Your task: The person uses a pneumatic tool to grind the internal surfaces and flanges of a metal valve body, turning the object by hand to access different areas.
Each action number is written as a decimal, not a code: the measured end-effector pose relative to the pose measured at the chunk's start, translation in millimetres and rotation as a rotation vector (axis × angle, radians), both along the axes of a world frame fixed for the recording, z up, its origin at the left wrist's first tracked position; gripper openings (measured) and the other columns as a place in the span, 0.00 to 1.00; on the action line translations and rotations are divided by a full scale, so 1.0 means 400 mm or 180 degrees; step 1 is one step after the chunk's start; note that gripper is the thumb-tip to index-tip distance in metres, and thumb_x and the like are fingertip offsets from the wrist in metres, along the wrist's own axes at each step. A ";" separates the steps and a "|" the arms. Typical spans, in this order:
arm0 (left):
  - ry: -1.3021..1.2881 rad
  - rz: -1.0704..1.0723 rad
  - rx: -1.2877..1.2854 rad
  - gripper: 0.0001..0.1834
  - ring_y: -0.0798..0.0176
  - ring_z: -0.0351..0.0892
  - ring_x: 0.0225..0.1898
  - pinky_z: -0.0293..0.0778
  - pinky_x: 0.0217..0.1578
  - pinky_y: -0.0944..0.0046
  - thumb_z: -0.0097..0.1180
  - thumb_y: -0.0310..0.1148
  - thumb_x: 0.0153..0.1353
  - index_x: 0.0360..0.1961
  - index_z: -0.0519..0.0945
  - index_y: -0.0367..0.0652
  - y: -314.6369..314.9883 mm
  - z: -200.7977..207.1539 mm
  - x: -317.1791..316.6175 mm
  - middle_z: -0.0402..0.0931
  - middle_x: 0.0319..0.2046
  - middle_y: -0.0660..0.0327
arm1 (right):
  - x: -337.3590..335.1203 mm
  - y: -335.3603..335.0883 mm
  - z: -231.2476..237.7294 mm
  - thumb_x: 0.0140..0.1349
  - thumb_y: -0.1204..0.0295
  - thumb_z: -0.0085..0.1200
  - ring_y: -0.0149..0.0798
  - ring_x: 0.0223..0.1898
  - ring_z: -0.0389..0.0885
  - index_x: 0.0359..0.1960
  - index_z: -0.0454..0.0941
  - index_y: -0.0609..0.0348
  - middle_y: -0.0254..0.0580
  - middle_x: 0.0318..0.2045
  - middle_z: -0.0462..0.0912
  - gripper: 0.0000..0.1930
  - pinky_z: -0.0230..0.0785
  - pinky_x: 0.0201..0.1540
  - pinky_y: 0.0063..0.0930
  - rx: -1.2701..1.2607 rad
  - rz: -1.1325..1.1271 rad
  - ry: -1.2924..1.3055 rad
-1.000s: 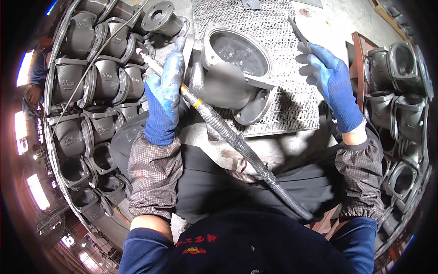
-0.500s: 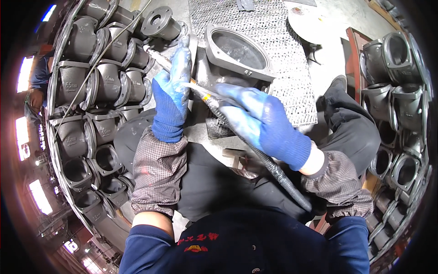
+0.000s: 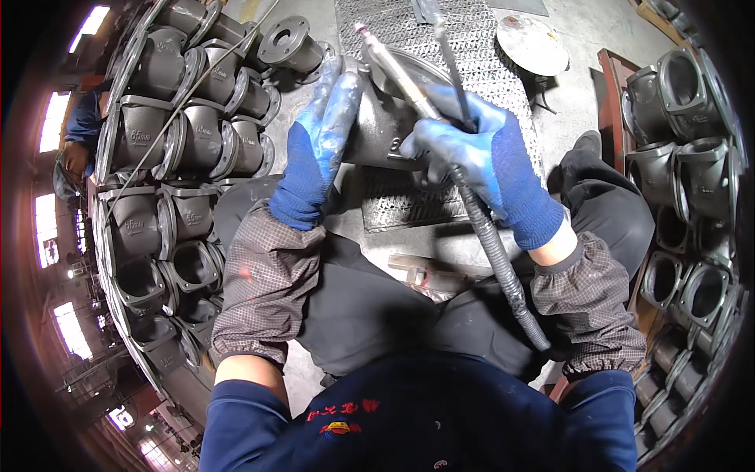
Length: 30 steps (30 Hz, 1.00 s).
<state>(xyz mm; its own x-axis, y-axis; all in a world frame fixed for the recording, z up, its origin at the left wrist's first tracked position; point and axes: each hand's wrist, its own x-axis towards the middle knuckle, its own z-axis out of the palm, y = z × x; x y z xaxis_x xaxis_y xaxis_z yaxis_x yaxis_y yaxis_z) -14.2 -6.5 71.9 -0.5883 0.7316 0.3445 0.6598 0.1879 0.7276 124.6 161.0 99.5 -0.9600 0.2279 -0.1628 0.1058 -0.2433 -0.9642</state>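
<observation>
A dark grey cast-metal valve body (image 3: pixel 375 130) stands between my knees, its wide round mouth tilted to the far side. My left hand (image 3: pixel 324 118), in a blue coated glove, lies along its left side with the fingers stretched out. In my gloved right hand (image 3: pixel 480 153) is a slim pencil-shaped grinder (image 3: pixel 399 72), its pinkish tip pointing up and left above the casting. A ribbed dark hose (image 3: pixel 503 263) runs from it toward my right thigh. A second thin dark rod (image 3: pixel 453 67) also reaches my right hand; its grip is partly hidden.
Rows of similar castings (image 3: pixel 145 138) are stacked on my left, more (image 3: pixel 676 173) on my right. One flanged casting (image 3: pixel 289 46) stands beyond my left hand. A round-topped stool (image 3: pixel 532 46) and a patterned metal plate (image 3: pixel 487 47) lie ahead. Another person (image 3: pixel 79 134) is at far left.
The casting has turned over, its mouth now tipped away from me. My right hand has moved right with the grinder, whose tip has left my left hand and swung up and right.
</observation>
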 end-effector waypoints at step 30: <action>-0.1478 0.0644 0.0539 0.25 0.73 0.71 0.35 0.70 0.37 0.73 0.39 0.43 0.69 0.59 0.64 0.35 0.041 -0.050 -0.056 0.73 0.38 0.62 | -0.115 -0.132 -0.118 0.55 0.71 0.59 0.33 0.45 0.77 0.55 0.68 0.69 0.49 0.45 0.78 0.26 0.70 0.48 0.24 0.0854 -0.0363 0.1050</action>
<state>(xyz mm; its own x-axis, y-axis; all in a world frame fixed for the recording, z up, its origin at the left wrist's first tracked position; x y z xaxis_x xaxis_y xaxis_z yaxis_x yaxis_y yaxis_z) -36.6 10.1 51.8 -0.8306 0.5444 0.1176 0.2238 0.1328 0.9656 78.6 108.2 52.3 -0.9169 0.3278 0.2277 -0.2315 0.0280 -0.9724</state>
